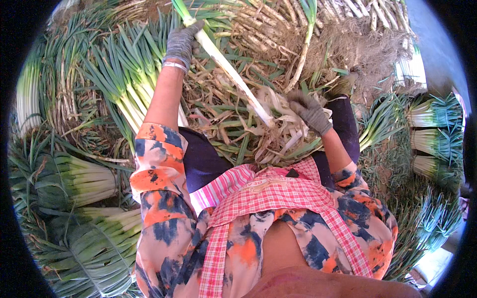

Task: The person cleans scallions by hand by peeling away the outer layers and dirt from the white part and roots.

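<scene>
A person in an orange-splotched shirt and a pink checked apron (278, 196) is facing a litter heap (213, 111) of dry leaves and peelings, dark-trousered knees flanking its near corners. Beyond the heap's far edge, a spread of unpeeled stalks (263, 27) is lying with soil and roots showing. Off past its near left corner, big green-and-white bundles (99, 238) are resting; well beyond its right edge, three smaller bundles (426, 140) are sitting in a row. Along the left edge, pale-stemmed onions (131, 99) are fanning out beside the forearm. One long green onion (226, 62) is slanting over the heap, root end near the middle, leaves toward the far edge. The gloved left hand (183, 45) is gripping its upper stem. The gloved right hand (310, 114) is hovering near the root end, fingers bent and blurred; whether they're pinching anything, I can't tell.
</scene>
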A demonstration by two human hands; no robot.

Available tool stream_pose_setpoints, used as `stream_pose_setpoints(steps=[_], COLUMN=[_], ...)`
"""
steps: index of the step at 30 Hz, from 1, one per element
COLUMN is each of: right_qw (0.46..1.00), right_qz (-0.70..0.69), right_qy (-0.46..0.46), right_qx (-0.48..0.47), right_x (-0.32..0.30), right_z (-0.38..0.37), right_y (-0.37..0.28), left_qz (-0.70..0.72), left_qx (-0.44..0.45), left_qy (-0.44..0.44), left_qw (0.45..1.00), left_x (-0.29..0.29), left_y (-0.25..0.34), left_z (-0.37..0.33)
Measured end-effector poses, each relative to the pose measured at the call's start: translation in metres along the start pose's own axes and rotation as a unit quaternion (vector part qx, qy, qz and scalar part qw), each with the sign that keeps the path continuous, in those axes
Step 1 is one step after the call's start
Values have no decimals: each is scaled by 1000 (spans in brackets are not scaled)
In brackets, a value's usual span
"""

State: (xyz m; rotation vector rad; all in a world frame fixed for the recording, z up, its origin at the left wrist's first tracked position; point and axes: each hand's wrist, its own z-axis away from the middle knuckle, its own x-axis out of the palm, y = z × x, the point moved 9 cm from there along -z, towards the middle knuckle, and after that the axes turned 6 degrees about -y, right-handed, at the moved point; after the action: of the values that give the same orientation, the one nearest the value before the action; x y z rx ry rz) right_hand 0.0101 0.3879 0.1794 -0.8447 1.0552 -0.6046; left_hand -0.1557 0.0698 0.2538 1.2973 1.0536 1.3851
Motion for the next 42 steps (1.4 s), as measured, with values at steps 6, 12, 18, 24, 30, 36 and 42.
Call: stream_pose_setpoints(steps=[6,12,18,24,30,36,42], right_qw=[975,926,990,822,862,986,955], right_qz=[44,-361,-130,231,274,53,-295], right_qy=[154,-83,-5,465,407,101,2], right_qx=[-156,-72,-51,-235,-130,-118,19], right_x=[24,23,-3,-26,-17,-19,-26], right_z=[-29,-18,-29,-27,-56,-102,-65], right_y=[-102,-87,-52,-132,-135,-100,-102], left_qz=[109,356,326,253,195,177,249], left_qx=[-38,-96,-52,-84,-80,-48,-37], left_qy=[-84,-324,-225,-17,-46,-205,-321], left_qw=[990,871,917,964,976,961,913], left_x=[42,83,73,64,83,94,107], left_y=[-4,4,-1,-20,-11,-12,-3], left_z=[-6,22,3,3,20,16,25])
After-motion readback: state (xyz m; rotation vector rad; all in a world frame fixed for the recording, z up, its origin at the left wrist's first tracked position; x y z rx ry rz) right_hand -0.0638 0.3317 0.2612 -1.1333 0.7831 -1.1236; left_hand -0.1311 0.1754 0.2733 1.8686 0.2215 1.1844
